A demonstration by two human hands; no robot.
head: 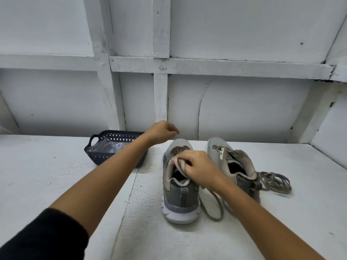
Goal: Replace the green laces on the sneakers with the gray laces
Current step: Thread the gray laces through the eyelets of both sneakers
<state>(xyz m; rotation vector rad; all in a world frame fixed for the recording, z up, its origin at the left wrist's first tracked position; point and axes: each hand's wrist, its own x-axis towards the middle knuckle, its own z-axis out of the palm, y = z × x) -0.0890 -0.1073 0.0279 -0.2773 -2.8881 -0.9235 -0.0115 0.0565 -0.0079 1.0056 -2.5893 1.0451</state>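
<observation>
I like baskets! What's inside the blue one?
Crinkly clear plastic lies inside the basket. Its right part is hidden by the left arm, and anything under the plastic can't be seen.

grey sneakers (181, 186), white soles, herringbone heel tab; grey-beige laces (273, 182); navy lattice basket (114, 147); white table (56, 166); black sleeve (43, 239).

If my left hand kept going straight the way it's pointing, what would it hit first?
Probably the white wall behind the table, passing above the nearer sneaker; depth is unclear.
</observation>
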